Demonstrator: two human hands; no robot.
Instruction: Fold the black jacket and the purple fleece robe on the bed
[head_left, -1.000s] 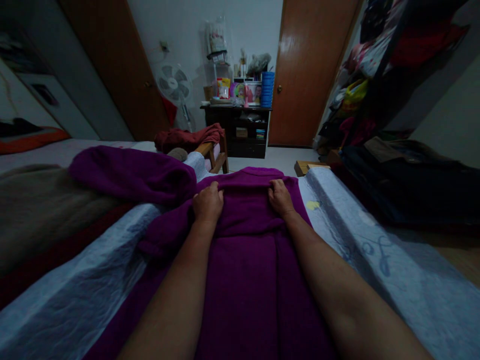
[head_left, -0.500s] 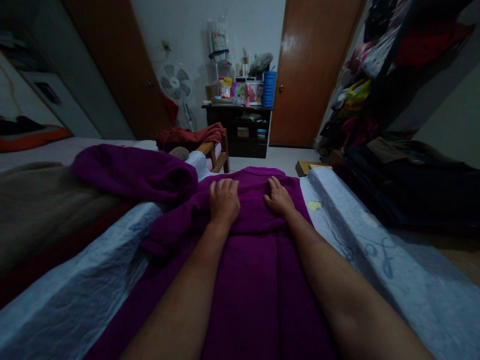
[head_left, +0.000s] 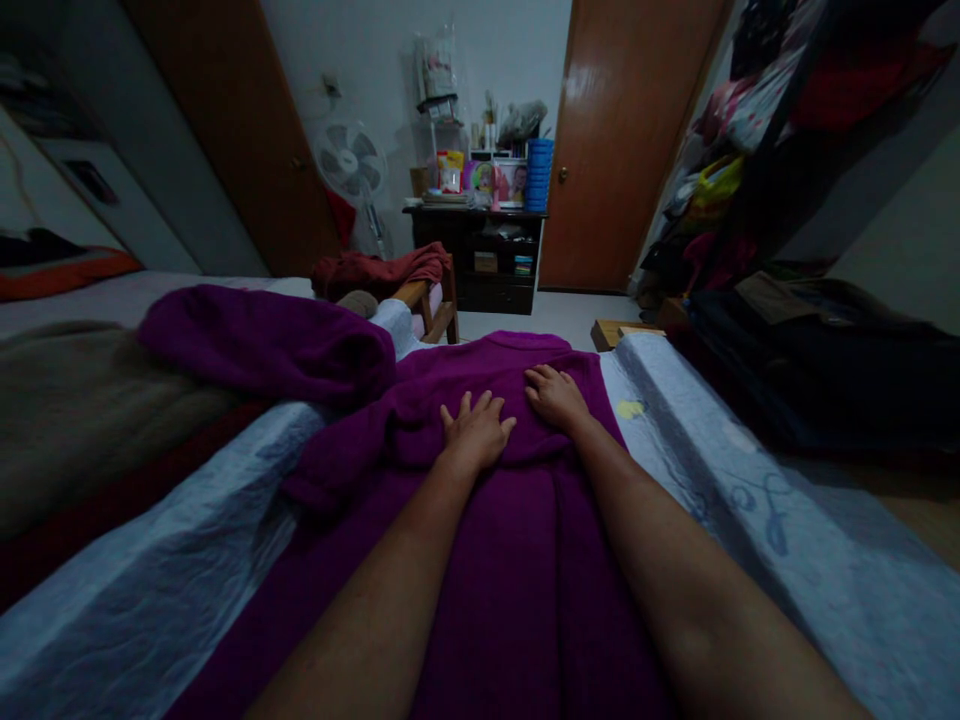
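Note:
A long purple garment (head_left: 502,560) lies spread on the patterned blue-grey bedcover (head_left: 750,520), one sleeve folded across its upper part. My left hand (head_left: 478,430) rests flat on the middle of its upper part, fingers spread. Just to the right, my right hand (head_left: 556,397) lies on the cloth near the garment's right edge, its fingers slightly bent and apart. Neither hand grips the fabric. At the left, a bundled purple cloth (head_left: 270,340) sits partly over a brown-grey blanket (head_left: 97,410).
Dark folded clothes (head_left: 825,370) are piled at the right. Beyond the bed are a wooden chair (head_left: 444,315) with a red cloth, a white fan (head_left: 350,160), a dark cabinet (head_left: 472,295) and a wooden door (head_left: 630,150). Clothes hang at the upper right.
My left hand has moved right and nearer to me over the garment, and its fingers have spread. My right hand has shifted slightly, its fingers a little more bent.

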